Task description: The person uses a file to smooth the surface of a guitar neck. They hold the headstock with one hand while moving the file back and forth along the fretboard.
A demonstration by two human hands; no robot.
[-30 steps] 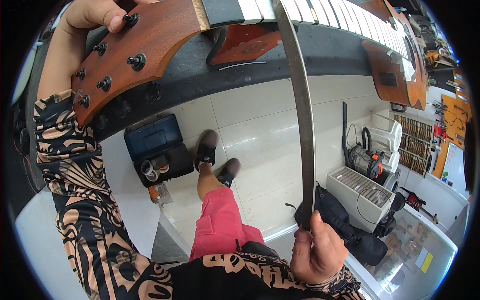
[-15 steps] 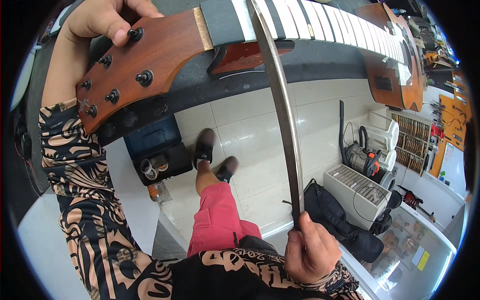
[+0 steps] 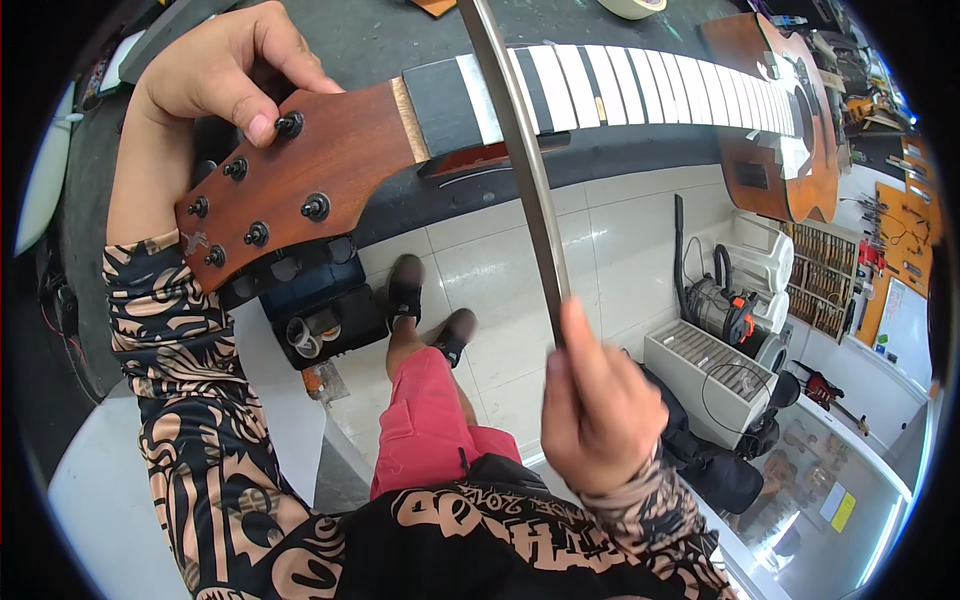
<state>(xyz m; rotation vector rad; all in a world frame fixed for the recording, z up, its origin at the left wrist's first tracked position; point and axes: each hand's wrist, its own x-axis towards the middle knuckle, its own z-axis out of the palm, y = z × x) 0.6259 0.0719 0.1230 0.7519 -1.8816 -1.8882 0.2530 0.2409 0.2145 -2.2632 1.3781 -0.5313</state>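
An acoustic guitar (image 3: 350, 135) lies across the bench, its brown headstock at the left and its body at the far right. White strips cover most of its fretboard (image 3: 640, 85), with dark bands between some of them. My left hand (image 3: 225, 75) holds the headstock's far edge, the thumb beside a black tuner post (image 3: 289, 124). In my closed right hand (image 3: 605, 410) is the near end of a long, narrow metal file (image 3: 530, 185). The file crosses the fretboard near the headstock end, and its far tip runs out of the picture.
Beneath the neck is a dark support with a reddish top (image 3: 465, 160). A tape roll (image 3: 635, 8) sits on the dark bench (image 3: 400, 40). On the tiled floor are an open toolbox (image 3: 335, 320) and a vacuum cleaner (image 3: 725, 310). A glass case (image 3: 810, 490) stands at the lower right.
My right hand has pushed the file away from me, up the picture. The headstock and my left hand have shifted slightly right and nearer to me.
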